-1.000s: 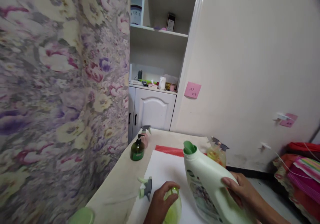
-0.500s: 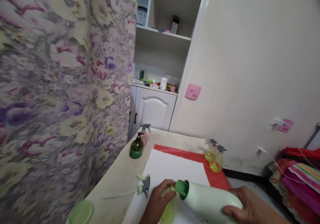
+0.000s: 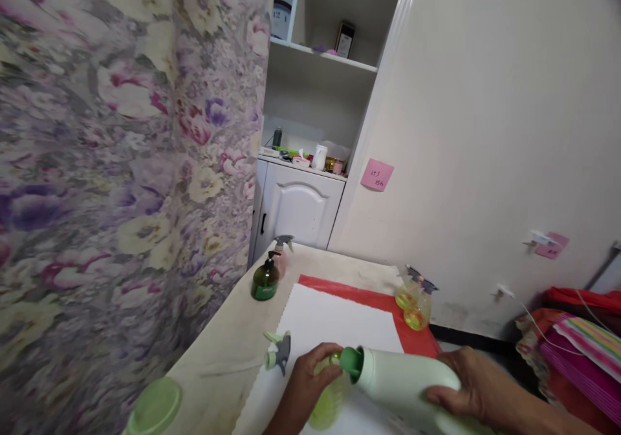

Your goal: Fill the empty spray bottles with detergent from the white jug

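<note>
Jug [image 3: 405, 377] has swung from mouth-up to near level over the last second, spout [image 3: 352, 362] now at the bottle's [image 3: 326, 408] neck, bottom centre of frame; contact unclear. Right hand [image 3: 460, 386] grips the jug's rear, likely for tilt control; left hand [image 3: 313, 373] pinches the bottle neck, probably for steadiness. Spray head [image 3: 280, 353] lies lower left of centre, presumably off for neck access.
</note>
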### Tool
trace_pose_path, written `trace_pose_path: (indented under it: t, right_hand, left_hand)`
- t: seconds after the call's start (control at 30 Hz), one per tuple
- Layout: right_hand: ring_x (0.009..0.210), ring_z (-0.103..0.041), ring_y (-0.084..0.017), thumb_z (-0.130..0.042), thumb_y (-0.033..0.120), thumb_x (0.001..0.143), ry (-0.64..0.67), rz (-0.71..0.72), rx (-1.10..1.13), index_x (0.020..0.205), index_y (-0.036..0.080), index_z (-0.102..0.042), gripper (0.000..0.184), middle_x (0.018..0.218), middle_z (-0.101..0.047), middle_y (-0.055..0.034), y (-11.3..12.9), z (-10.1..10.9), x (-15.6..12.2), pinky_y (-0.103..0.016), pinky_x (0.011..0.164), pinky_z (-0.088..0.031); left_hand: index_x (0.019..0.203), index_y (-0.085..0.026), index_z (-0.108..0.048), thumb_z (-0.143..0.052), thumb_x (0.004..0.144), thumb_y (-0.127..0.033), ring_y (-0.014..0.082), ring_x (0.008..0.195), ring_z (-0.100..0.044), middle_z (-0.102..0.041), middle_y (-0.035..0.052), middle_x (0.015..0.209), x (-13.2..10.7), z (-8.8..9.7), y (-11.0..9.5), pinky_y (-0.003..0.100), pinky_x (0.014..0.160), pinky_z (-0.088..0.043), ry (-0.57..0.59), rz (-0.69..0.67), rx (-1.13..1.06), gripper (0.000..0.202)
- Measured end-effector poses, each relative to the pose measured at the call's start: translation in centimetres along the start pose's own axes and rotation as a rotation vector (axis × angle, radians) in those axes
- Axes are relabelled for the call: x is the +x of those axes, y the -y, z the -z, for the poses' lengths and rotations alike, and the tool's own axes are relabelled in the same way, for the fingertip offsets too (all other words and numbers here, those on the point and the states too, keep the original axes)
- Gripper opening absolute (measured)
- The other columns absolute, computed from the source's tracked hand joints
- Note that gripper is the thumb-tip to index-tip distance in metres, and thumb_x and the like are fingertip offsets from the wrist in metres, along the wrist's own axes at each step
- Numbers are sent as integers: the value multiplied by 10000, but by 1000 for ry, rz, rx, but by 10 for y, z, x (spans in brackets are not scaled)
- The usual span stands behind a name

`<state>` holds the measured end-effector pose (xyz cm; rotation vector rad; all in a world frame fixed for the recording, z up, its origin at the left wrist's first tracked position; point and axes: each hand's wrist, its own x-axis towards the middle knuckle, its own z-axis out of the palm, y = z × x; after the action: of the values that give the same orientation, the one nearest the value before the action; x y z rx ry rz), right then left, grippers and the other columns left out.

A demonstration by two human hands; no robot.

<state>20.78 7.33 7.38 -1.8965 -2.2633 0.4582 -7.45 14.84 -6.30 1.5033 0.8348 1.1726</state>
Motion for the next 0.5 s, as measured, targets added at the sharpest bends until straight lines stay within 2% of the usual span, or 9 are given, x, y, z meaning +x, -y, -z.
trace_pose_path:
  t: [0.27, 0.5]
  right_hand:
    - [598, -603, -144, -597, 580, 771, 52, 22, -5, 761, 164, -670, 423, 719, -729, -37, 20, 20, 1, -210, 507, -349]
    - [529, -519, -116, -566, 647, 760, 61, 14, -105, 696, 156, -635, 500, 637, -661, -37, 18, 24, 6, -222, 475, -296]
  left_hand:
    - [926, -216, -730, -654, 731, -199, 234, 965, -659, -762, 23, 960, 0, 0, 0, 293, 891, -464, 5, -14, -25, 210]
    - [933, -214, -731, -653, 739, -218, 238, 958, -663, -761, 29, 961, 0, 0, -2, 288, 875, -471, 2, -15, -16, 209]
